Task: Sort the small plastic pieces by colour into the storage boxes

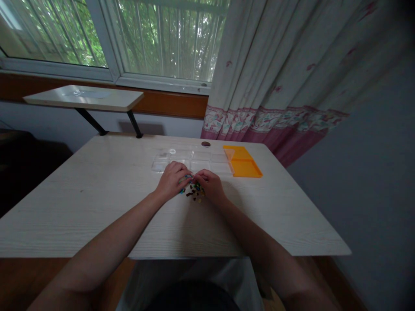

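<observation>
Both hands are working close together over the middle of the bench, and the small coloured pieces are lying right there in a loose heap between and below them. Brown, yellow, green and blue are all showing, with a few darker bits straying toward the near edge. The left hand is coming in from its side with the back turned up, its fingers bending down over the bluish edge of the heap. The right hand is leaning in opposite, fingers curling, thumb and forefinger drawing together. The fingertips of the two hands are almost meeting above the pieces; they seem to be pinching something tiny, but it's too small to tell what, or which hand is gripping it.

Just beyond the hands, a clear compartment tray is stretching sideways across the bench. Its right end is meeting an orange tray, which is lying flat; whether one is overlapping the other, I can't say. A dark oval is sitting near the far edge. Over at the far left, a raised shelf is standing on black supports, while a patterned curtain is hanging beside the window.
</observation>
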The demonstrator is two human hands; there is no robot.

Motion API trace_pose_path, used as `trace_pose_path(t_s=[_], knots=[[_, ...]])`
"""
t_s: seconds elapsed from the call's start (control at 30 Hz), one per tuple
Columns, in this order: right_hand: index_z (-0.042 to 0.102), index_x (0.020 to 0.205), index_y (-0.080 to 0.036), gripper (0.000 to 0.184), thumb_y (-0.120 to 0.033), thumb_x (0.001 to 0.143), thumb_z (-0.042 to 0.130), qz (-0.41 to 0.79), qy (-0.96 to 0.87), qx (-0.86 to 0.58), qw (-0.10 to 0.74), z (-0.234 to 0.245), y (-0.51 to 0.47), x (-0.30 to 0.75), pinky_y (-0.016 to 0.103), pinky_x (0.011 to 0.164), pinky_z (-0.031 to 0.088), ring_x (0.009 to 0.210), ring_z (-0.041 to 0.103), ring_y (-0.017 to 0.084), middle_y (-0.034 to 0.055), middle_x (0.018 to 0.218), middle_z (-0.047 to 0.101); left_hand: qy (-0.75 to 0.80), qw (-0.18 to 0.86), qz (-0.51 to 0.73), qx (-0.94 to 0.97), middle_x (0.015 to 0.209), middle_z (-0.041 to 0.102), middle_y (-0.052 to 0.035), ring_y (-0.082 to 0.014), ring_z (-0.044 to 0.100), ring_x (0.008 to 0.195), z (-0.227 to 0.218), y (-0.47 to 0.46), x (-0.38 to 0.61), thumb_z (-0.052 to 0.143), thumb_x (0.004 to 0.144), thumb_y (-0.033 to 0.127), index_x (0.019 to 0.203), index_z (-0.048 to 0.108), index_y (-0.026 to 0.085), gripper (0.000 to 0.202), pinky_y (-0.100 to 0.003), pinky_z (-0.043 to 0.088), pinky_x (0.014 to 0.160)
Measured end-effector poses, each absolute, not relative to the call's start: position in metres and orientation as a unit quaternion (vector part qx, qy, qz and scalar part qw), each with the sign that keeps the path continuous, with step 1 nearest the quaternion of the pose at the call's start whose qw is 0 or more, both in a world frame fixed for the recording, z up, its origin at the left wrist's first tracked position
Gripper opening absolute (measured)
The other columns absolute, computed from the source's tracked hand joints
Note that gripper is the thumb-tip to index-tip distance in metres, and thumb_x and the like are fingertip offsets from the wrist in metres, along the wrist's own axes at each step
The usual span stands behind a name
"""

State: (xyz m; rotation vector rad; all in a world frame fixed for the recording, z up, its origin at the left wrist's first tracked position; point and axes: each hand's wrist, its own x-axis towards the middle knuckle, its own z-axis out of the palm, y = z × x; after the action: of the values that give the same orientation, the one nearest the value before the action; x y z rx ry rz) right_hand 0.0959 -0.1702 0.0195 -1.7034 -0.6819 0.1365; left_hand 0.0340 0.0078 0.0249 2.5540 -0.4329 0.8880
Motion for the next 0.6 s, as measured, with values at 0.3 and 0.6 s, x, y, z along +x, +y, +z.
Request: trace_pose_path(t_s=[0.3, 0.6], knots=[[0.07, 0.077, -0.021, 0.04, -0.047, 0.096, 0.048, 0.009, -0.346, -0.764, 0.545, 0.025, -0.174, 0.094, 0.027, 0.073, 0.048, 0.074, 0.065, 0.016, 0.0016, 0.077, 0.071, -0.161, 0.204, 0.334, 0.906, 0.091, 0.064, -0.0055, -0.0208, 0.052, 0.091, 0.026, 0.009, 0.033, 0.058, 0.093, 0.034, 0.102, 0.072, 0.023, 0.02, -0.036, 0.043, 0.08], [0.072, 0.098, -0.021, 0.02, -0.028, 0.095, 0.053, -0.12, -0.383, -0.811, 0.425, 0.018, -0.174, 0.103, 0.034, 0.091, 0.043, 0.095, 0.061, 0.021, 0.0052, 0.099, 0.072, -0.076, 0.205, 0.355, 0.909, 0.089, 0.062, -0.0061, -0.022, 0.052, 0.091, 0.028, 0.025, 0.036, 0.056, 0.093, 0.037, 0.095, 0.072, 0.022, 0.022, -0.038, 0.041, 0.084]])
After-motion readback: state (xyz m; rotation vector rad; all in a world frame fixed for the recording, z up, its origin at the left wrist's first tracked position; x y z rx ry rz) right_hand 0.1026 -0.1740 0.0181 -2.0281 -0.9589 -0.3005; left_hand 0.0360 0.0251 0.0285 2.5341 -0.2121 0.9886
